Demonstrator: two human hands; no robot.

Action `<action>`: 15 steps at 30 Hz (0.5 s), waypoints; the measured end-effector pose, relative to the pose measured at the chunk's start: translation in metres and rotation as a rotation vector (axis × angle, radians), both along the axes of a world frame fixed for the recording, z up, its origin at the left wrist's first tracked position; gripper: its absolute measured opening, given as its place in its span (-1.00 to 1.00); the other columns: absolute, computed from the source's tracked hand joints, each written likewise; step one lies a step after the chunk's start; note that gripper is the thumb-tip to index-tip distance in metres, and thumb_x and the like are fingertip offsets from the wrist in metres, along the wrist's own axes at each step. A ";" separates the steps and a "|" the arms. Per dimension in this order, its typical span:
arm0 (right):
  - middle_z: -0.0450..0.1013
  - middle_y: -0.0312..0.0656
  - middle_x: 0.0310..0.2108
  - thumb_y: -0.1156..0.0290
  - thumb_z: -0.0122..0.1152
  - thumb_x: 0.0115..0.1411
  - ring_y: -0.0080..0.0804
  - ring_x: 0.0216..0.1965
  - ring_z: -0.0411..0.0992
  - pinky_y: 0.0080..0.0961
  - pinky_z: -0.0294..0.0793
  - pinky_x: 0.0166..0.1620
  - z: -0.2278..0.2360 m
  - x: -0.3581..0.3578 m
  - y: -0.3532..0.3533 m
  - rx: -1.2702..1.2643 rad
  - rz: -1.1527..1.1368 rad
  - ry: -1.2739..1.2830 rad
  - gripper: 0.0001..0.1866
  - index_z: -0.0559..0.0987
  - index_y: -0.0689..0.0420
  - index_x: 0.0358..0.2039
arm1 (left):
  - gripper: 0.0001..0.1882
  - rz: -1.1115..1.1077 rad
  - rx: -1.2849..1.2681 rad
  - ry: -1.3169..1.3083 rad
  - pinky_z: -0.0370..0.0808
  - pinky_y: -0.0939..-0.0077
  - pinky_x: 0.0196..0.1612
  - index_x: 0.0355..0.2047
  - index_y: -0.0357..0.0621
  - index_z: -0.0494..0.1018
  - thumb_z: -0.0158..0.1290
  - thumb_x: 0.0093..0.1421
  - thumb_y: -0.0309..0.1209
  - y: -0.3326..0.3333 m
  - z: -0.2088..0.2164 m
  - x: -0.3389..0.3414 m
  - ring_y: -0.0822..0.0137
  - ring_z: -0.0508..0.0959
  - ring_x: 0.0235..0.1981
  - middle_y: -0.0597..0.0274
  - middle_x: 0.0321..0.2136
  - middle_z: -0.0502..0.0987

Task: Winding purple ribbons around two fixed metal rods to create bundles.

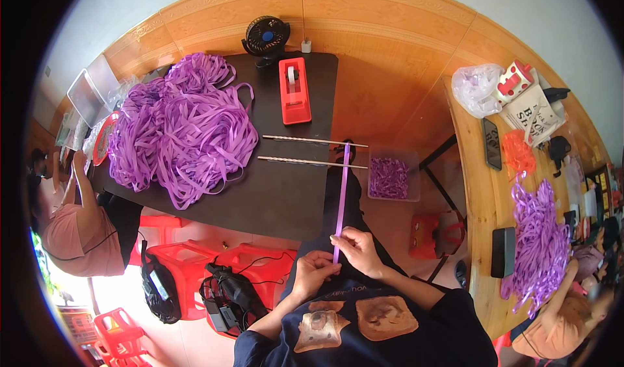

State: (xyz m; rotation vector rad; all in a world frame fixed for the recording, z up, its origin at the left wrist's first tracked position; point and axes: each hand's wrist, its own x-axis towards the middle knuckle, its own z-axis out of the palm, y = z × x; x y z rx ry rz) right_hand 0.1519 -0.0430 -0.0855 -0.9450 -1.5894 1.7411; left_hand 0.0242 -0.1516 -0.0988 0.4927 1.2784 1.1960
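Observation:
A narrow purple ribbon runs taut from the farther of two thin metal rods down to my hands. My right hand is closed, pinching the ribbon between thumb and fingers. Just below and to the left, my left hand is closed at the ribbon's lower end. The far rod and the near rod lie side by side on the dark table, their right ends sticking out past its edge. Whether the ribbon loops round the far rod is too small to tell.
A big heap of purple ribbon covers the dark table's left, with a red tape dispenser and black fan behind. A clear bin holds ribbon pieces. More ribbon lies on a wooden table, right. People sit both sides.

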 end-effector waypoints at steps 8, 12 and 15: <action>0.50 -0.28 -0.45 0.50 0.13 0.23 -0.67 -0.43 0.38 -0.72 0.34 -0.34 0.001 -0.002 -0.002 -0.318 0.055 0.229 -0.84 0.57 0.32 -0.43 | -0.86 0.213 0.027 -0.191 0.46 0.67 -0.42 -0.30 -0.31 0.49 0.12 0.15 -0.49 0.003 0.003 -0.004 0.50 0.57 -0.45 0.18 -0.44 0.60; 0.49 -0.30 -0.46 0.53 0.12 0.23 -0.67 -0.41 0.38 -0.73 0.35 -0.32 0.010 0.001 -0.001 -0.447 0.043 0.265 -0.88 0.58 0.30 -0.40 | -0.82 0.316 0.104 -0.088 0.46 0.63 -0.32 -0.22 -0.31 0.51 0.04 0.23 -0.47 0.027 0.009 -0.007 0.46 0.56 -0.37 0.22 -0.40 0.59; 0.48 -0.32 -0.48 0.55 0.12 0.23 -0.69 -0.41 0.37 -0.73 0.35 -0.32 0.000 0.004 -0.002 -0.375 0.029 0.273 -0.89 0.57 0.28 -0.41 | -0.79 0.284 0.216 -0.153 0.46 0.60 -0.27 -0.17 -0.32 0.49 0.06 0.23 -0.47 0.051 0.017 0.000 0.48 0.53 -0.33 0.22 -0.30 0.56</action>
